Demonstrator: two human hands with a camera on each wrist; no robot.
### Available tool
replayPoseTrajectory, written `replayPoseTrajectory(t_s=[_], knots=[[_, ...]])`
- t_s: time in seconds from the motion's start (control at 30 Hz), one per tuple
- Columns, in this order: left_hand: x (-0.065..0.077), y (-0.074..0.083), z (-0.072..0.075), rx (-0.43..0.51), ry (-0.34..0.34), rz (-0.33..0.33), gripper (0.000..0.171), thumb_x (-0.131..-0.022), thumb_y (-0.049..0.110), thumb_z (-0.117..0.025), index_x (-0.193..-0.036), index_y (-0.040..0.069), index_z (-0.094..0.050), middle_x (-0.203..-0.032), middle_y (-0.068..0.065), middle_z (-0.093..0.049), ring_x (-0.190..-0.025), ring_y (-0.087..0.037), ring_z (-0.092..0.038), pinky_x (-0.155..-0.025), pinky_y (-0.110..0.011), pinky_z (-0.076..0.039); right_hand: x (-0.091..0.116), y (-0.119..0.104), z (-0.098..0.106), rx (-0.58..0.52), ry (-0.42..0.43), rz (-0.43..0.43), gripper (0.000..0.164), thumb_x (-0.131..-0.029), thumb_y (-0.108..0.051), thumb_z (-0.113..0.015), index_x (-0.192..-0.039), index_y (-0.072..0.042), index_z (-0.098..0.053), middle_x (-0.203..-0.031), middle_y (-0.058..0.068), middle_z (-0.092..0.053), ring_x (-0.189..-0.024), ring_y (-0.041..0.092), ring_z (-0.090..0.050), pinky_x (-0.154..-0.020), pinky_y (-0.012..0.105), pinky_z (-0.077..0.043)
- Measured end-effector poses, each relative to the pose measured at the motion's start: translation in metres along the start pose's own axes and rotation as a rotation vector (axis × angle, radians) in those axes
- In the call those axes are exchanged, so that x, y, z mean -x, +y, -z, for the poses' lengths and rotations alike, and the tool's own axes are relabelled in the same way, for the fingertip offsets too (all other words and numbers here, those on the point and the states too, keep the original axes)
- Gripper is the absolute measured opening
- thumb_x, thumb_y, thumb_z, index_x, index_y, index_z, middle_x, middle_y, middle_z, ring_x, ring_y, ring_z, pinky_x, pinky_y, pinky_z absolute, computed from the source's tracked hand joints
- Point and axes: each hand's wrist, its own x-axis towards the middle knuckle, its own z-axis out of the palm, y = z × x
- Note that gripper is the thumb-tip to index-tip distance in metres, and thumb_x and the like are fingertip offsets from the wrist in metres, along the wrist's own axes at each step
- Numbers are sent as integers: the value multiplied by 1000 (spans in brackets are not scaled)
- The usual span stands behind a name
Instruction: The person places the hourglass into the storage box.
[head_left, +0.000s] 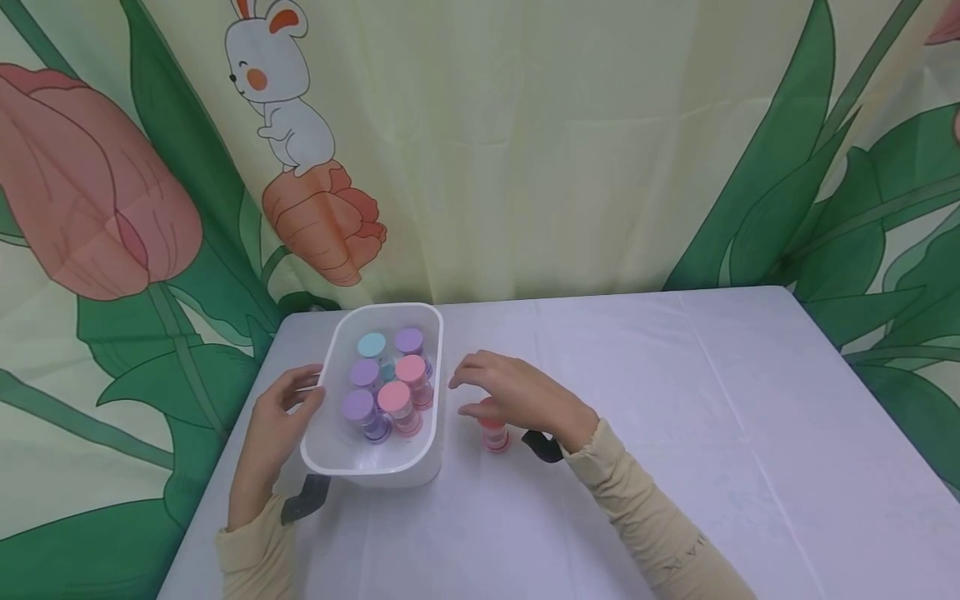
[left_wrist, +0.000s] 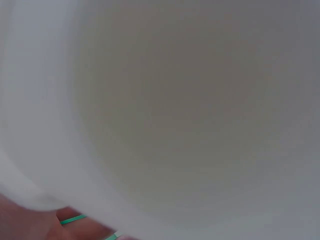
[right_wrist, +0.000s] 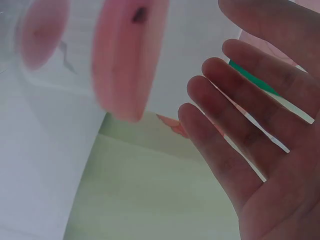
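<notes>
A white plastic bin (head_left: 405,475) stands on the table's left half. Inside it, small clear jars have colored round caps: pink jars (head_left: 395,396), purple jars (head_left: 358,406) and a light blue jar (head_left: 371,344). My left hand (head_left: 277,425) rests against the bin's left side, thumb and fingertips by the rim. To the right of the bin, my right hand (head_left: 517,396) hovers over one upright pink jar (head_left: 495,435), partly covering it. In the right wrist view this pink jar (right_wrist: 125,60) is close and apart from the spread fingers (right_wrist: 220,155).
A white cloth covers the table (head_left: 675,417). Behind it hangs a curtain (head_left: 525,150) printed with tulips, leaves and a rabbit on a carrot. The bin wall (left_wrist: 190,110) fills most of the left wrist view.
</notes>
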Motion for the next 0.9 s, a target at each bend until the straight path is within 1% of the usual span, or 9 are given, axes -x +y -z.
replayPoseTrajectory(t_s=[0.17, 0.3, 0.43, 0.57, 0.67, 0.9], knots=[[0, 0, 1, 5, -4, 8, 46, -101, 30, -56, -141, 6, -52, -134, -21, -58, -119, -39, -58, -96, -60, -50, 8, 4, -3, -11, -8, -18, 27, -87, -21, -77, -112, -13, -71, -111, -2, -66, -105, 11, -61, -91, 26, -53], [0, 0, 1, 9, -9, 17, 47, -101, 31, -56, -141, 7, -51, -135, -21, -58, -120, -39, -57, -97, -61, -49, 15, 8, -5, -10, -22, -24, 30, -88, -26, -76, -113, -13, -70, -113, -2, -66, -107, 11, -61, -94, 27, -52], [-1, 0, 1, 8, -16, 33, 48, -101, 32, -56, -142, 8, -50, -136, -21, -57, -122, -39, -57, -98, -61, -48, 21, 10, -5, -29, -32, -37, 33, -87, -31, -77, -114, -13, -70, -112, -3, -65, -106, 11, -60, -94, 27, -52], [-1, 0, 1, 7, -20, 40, 49, -101, 33, -56, -143, 9, -49, -137, -21, -56, -123, -40, -56, -99, -62, -47, 25, 11, -6, -57, -52, -55, 36, -86, -32, -77, -115, -12, -69, -112, 0, -65, -105, 11, -60, -93, 28, -52], [-2, 0, 1, 9, -22, 43, 49, -101, 33, -56, -143, 9, -49, -137, -21, -56, -123, -40, -56, -99, -62, -47, 28, 11, -7, -71, -71, -71, 35, -87, -32, -77, -116, -13, -69, -113, -1, -65, -104, 11, -59, -92, 28, -52], [-2, 1, 2, 13, -25, 65, 50, -101, 34, -55, -143, 9, -49, -138, -20, -55, -125, -40, -55, -100, -62, -46, 30, 13, -11, -104, -82, -84, 33, -87, -29, -77, -115, -14, -69, -110, -6, -63, -100, 8, -60, -90, 26, -52]])
